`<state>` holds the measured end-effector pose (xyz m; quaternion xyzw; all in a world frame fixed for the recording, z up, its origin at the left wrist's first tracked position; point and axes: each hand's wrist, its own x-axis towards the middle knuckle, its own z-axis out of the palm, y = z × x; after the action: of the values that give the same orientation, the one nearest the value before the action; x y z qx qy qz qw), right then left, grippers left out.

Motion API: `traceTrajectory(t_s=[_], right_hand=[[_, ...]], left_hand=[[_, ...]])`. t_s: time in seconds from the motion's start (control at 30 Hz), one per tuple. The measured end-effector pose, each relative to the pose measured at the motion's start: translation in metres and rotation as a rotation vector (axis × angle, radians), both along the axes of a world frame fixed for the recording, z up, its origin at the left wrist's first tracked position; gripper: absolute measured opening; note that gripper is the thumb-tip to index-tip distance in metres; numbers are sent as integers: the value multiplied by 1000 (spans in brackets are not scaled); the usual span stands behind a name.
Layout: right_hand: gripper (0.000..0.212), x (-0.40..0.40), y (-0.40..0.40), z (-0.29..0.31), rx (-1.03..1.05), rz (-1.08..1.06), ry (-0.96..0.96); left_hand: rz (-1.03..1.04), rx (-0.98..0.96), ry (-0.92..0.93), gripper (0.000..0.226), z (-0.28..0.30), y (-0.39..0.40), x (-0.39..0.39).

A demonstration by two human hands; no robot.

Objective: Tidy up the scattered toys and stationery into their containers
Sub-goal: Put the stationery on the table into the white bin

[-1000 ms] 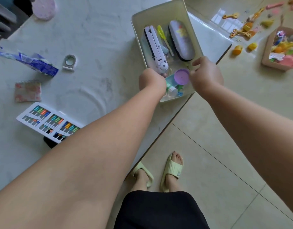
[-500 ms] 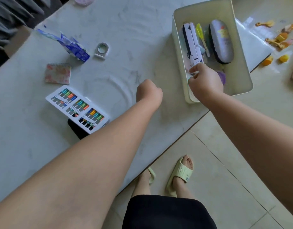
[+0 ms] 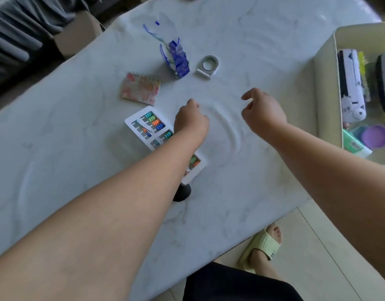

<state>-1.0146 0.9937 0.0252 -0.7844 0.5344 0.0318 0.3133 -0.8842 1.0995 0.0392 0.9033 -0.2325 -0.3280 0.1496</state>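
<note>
Left hand [image 3: 190, 122] fingers curled, empty, beside abacus tray [image 3: 148, 127]; right hand [image 3: 263, 112] loosely curled, empty

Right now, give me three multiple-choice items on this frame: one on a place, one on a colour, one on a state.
1. Where does the small spiral notepad lie?
A. in the bin
B. on the table, beyond the bead tray
C. on the floor

2. What colour is the round lid in the bin?
A. purple
B. red
C. black

3. What does the right hand hold?
A. the tape dispenser
B. the notepad
C. nothing

Answers: 1 B, it sits past the bead tray on the tabletop. 2 A, it shows purple. 3 C, its loosely curled fingers hover empty.
</note>
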Motion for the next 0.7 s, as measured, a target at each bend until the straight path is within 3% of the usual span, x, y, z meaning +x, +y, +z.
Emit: traceTrajectory(t_s=[0.2,0.4,0.57,0.7], right_hand=[[65,68,-21,-24,31,132,34],[78,117,-52,-52,14,234,128],[68,128,-61,-72,-33,241,155],[33,116,-53,-81,-78,31,51]], left_hand=[[-301,30,-36,58,-21,-23,58],[-463,91,-67,71,-50,-61,89],[-534,100,-122,65,-65,-82,104],[-558,30,-196,41,-75,-84,108]])
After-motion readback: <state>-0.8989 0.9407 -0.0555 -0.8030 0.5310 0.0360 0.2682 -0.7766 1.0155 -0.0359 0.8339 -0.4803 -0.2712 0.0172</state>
